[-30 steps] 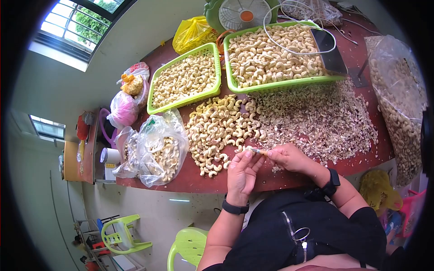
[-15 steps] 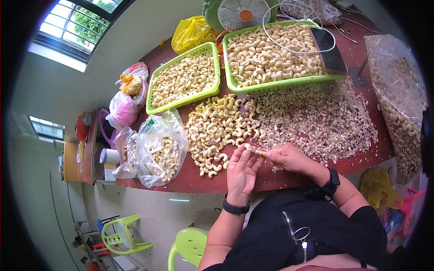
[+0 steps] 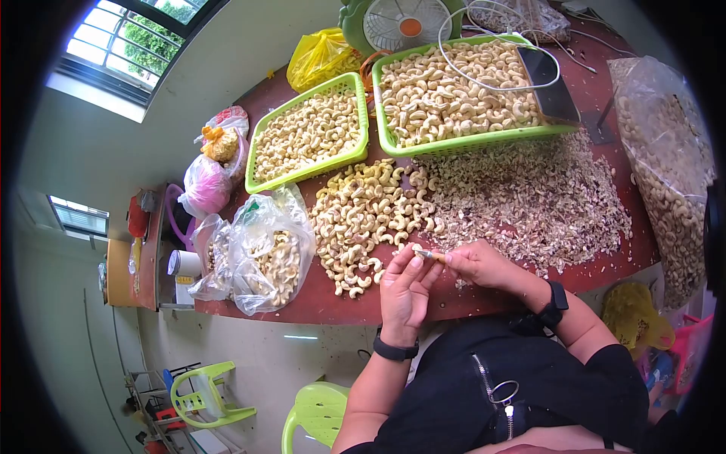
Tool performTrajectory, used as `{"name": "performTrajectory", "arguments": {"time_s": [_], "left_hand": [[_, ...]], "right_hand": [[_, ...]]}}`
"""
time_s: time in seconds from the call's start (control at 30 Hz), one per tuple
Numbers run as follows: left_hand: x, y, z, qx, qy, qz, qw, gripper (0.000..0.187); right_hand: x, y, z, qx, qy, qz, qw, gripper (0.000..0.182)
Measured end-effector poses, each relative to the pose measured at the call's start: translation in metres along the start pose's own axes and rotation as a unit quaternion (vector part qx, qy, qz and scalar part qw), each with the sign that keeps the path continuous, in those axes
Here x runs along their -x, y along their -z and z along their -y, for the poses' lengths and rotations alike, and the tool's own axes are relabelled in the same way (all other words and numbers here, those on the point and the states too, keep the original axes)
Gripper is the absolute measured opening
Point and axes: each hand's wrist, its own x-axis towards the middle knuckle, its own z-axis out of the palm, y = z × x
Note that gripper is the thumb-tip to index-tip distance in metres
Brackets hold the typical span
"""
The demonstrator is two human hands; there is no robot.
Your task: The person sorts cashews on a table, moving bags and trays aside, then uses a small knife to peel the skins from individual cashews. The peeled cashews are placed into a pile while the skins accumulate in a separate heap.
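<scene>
In the head view, my left hand [image 3: 406,291] pinches a cashew [image 3: 417,247] between its fingertips at the table's front edge. My right hand [image 3: 476,265] is closed around the handle of a small knife [image 3: 432,256], its blade touching or close against the cashew. Just beyond my left hand lies a loose pile of cashews [image 3: 363,216] on the red table [image 3: 344,306]. A heap of shell and skin scraps [image 3: 529,204] spreads beyond my right hand. Part of the held cashew is hidden by my fingers.
Two green baskets [image 3: 365,113] [image 3: 476,144] full of cashews stand at the back, with a phone [image 3: 550,87] and white cable on the larger one. A fan [image 3: 401,23] is behind. Plastic bags [image 3: 272,257] lie left; a large cashew bag [image 3: 665,144] is right.
My fingers and the knife have shifted only slightly at the cashew. Everything else stays where it was.
</scene>
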Motion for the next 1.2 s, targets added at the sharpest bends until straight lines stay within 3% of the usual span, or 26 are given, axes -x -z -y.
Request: {"name": "performTrajectory", "arguments": {"time_s": [1.2], "left_hand": [[0.004,-0.004,0.003,0.028,-0.004,-0.006,1.000,0.022]], "right_hand": [[0.000,-0.002,-0.005,-0.011,0.011,-0.010,1.000,0.041]]}}
